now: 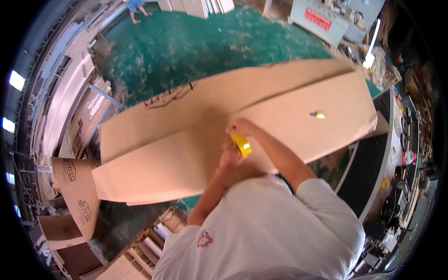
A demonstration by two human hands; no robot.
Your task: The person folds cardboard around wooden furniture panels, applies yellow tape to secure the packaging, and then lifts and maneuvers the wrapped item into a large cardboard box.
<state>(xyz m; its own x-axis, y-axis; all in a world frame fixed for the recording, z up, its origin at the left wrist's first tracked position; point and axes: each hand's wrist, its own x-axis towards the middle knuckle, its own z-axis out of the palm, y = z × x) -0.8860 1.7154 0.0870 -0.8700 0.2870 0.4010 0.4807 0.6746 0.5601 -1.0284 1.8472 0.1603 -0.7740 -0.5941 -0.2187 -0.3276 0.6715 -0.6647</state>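
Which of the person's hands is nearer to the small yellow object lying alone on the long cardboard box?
Right. The right hand lies just left of the small yellow object; the left hand sits lower and farther away, at the yellow tape roll.

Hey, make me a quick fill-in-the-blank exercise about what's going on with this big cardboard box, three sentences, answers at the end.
1. The left hand and right hand meet over a roll of tape whose colour is ____.
2. The long flat box under the hands is made of ____.
3. The floor beyond the box is painted ____.

Missing words: yellow; cardboard; green
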